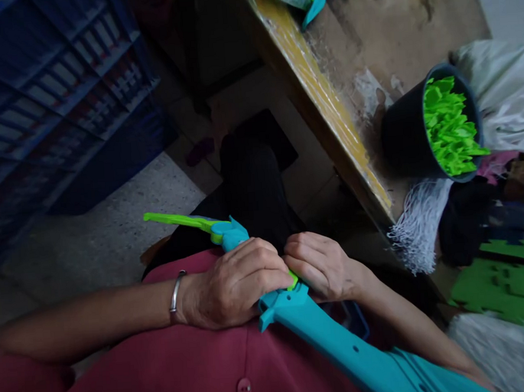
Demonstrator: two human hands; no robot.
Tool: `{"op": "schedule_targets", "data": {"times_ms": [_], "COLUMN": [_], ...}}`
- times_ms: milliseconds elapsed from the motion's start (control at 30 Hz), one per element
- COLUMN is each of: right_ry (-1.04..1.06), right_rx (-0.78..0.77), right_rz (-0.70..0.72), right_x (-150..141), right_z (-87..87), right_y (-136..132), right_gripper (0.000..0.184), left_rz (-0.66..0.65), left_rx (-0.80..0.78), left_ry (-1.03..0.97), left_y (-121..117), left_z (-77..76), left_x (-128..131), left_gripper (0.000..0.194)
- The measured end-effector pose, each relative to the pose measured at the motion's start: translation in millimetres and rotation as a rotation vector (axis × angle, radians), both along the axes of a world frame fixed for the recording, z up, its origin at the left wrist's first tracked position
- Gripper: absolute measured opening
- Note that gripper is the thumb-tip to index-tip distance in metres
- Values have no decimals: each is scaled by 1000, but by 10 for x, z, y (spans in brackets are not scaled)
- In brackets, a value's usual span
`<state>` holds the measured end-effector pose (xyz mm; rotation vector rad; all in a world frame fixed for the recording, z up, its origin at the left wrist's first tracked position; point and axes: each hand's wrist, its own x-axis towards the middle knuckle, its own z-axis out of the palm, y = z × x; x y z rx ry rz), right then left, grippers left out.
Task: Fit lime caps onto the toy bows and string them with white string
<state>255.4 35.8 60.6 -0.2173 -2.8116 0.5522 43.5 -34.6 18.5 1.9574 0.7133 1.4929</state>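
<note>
A long teal plastic toy body [342, 339] lies slanted across my lap and runs out of the bottom edge at the right. A thin lime-green plastic piece [179, 219] sticks out to the left from its far end. My left hand [236, 280], with a bracelet at the wrist, is closed around the teal body. My right hand [319, 266] has its fingers curled against the body, close beside the left. A small lime-green part [292, 280] shows between the two hands. The fingertips of both hands are mostly hidden.
At the right a worn wooden table [359, 48] carries a black bucket [402, 125] of lime-green pieces [450, 125]. More teal parts [318, 0] lie at its far edge. Blue crates [61, 102] stand at the left. White strings [421, 222] hang by the table corner, near green foam mats [502, 285].
</note>
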Motion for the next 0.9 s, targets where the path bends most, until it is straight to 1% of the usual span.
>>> {"op": "schedule_targets", "data": {"times_ms": [100,300,533,700,767,800,900], "right_ry": [1,-23,95,113,81,46,-95], "right_rx": [-39,-99,-163,-181,-239,-295,-557], "right_rz": [4,6,-24,-13,-19,-25,-35], "right_x": [-9,47,86,80,93,104,157], "right_z": [-8,-18,-21,-24,-3,19,127], "right_y": [23,81,80,55,48,54,124], "right_gripper": [18,18,25,25,26,27,34], "left_rz": [-13,-82,-128,-125,-121,-118,-132], "left_rx": [3,-56,-118,-142,-154,-154,-149], "left_ry": [12,21,28,40,63,75,92], "left_y": [10,56,87,110,115,116,116], "left_z": [-24,-36,-35,-19,-13,-13,-18], "left_x": [8,-2,-54,-59,-59,-60,-71], "left_gripper": [11,11,15,11,10,11,15]}}
